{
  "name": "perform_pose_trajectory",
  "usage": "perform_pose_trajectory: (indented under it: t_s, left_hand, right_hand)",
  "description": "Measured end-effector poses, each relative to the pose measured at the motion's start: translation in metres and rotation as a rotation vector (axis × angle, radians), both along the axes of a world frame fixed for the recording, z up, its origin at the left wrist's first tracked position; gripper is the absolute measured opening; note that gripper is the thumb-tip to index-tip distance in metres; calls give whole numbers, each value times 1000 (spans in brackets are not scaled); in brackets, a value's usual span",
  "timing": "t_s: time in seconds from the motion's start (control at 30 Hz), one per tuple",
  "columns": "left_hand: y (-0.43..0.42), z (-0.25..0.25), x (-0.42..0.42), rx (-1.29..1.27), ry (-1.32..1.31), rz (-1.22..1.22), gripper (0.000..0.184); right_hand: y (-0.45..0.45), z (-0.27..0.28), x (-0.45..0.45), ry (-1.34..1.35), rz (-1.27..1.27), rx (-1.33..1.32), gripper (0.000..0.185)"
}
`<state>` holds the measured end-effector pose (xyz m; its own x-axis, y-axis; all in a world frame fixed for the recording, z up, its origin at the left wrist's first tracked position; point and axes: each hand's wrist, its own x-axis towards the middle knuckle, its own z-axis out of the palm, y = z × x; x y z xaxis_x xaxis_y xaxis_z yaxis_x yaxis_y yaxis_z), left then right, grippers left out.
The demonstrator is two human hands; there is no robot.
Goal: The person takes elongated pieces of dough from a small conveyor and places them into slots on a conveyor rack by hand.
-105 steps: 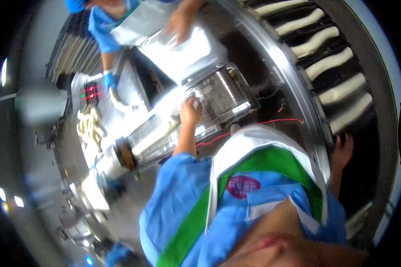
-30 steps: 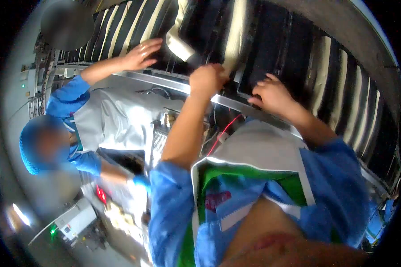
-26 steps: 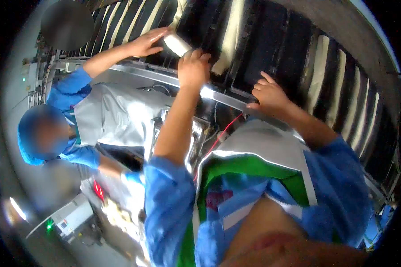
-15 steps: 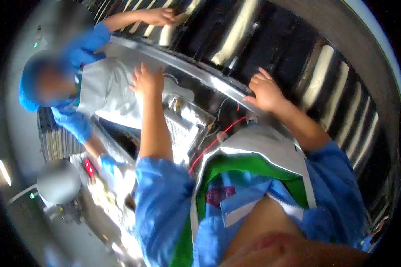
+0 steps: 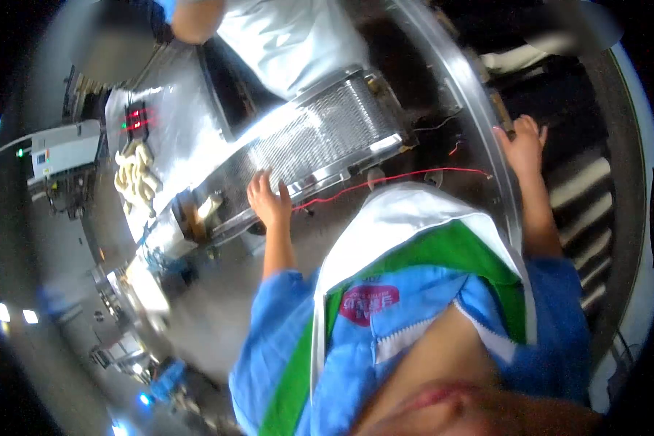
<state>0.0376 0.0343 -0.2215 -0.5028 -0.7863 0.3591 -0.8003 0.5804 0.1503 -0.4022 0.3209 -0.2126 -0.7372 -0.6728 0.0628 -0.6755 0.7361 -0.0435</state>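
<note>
My left hand [image 5: 269, 202] is open with nothing in it, its fingers a little apart. It hovers at the near edge of a ribbed metal conveyor [image 5: 334, 131]; I cannot tell whether it touches. Near a curved metal rail [image 5: 512, 192], my right hand [image 5: 525, 145] is open too, thumb and fingers spread. Beyond that rail lie long pale strips, likely dough [image 5: 581, 183], in dark troughs. Another pale strip [image 5: 516, 59] lies farther up.
Across the conveyor stands a co-worker in a white apron [image 5: 291, 43]. Pale curved pieces [image 5: 135, 178] are heaped on a shiny metal table [image 5: 185, 109], by a red digital display [image 5: 136, 120]. A red cord [image 5: 407, 174] runs between conveyor and rail.
The view has swung left, showing more of the conveyor and table. My left hand has moved from before the co-worker's apron to the conveyor's edge. My right hand stays by the rail.
</note>
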Motion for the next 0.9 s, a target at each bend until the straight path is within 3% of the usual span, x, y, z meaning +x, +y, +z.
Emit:
perform_pose_trajectory:
  t_s: [0.13, 0.33, 0.53, 0.63, 0.67, 0.7, 0.73, 0.77, 0.8, 0.9]
  left_hand:
    - [-19, -32, 40, 130, 92, 335, 43]
    - [-28, -43, 90, 162, 103, 547, 46]
    - [-52, -40, 113, 93, 11, 542, 56]
    - [-74, -48, 115, 18, -164, 477, 60]
    - [-81, -55, 118, 21, -194, 410, 53]
    - [-92, -67, 117, 179, -24, 440, 46]
    - [-99, -75, 119, 68, -199, 276, 46]
    - [-87, -60, 112, 120, -283, 254, 50]
    - [-82, -42, 101, 306, -337, 301, 53]
    - [-112, -40, 74, 386, -638, 311, 57]
  right_hand:
    - [6, -9, -3, 54, 11, 20, 49]
    - [16, -26, -1, 145, 36, -3, 52]
    - [19, -24, 3, 178, 27, -19, 52]
    - [18, -23, 2, 199, 37, -20, 52]
    - [18, -20, 1, 176, 46, 10, 50]
    - [17, -10, 9, 178, 38, -49, 46]
    - [11, 21, 27, -9, -41, -62, 43]
    - [23, -9, 23, 278, 56, -197, 40]
    - [22, -10, 26, 183, 28, -199, 40]
    - [6, -15, 30, 118, -99, -132, 48]
